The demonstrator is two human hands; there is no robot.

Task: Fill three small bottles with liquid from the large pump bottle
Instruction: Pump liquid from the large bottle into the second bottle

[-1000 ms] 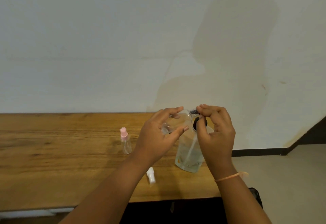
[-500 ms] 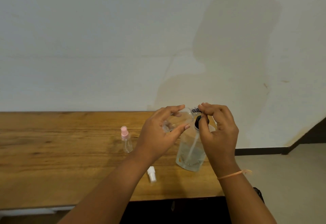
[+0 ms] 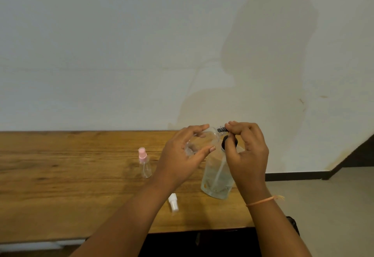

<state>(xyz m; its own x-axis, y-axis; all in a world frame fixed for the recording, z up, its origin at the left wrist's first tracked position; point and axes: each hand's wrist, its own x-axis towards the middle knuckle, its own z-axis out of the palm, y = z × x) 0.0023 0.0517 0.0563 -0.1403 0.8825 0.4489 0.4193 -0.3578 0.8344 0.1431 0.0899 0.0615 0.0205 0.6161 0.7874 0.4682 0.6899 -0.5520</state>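
Small clear bottle [image 3: 202, 141] looks light and slippery; your left hand [image 3: 182, 159] grips its sides, tipped up to the spout [image 3: 221, 129]. Your right hand [image 3: 249, 155] pinches the top of the heavier large pump bottle [image 3: 216, 177] standing on the worktop [image 3: 60, 175].

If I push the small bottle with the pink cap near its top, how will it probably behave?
The pink-capped bottle looks clear and empty, so it is probably light. It stands upright, tall for its small base, so a push near the top would likely tip it. Its round body may then roll on the table.
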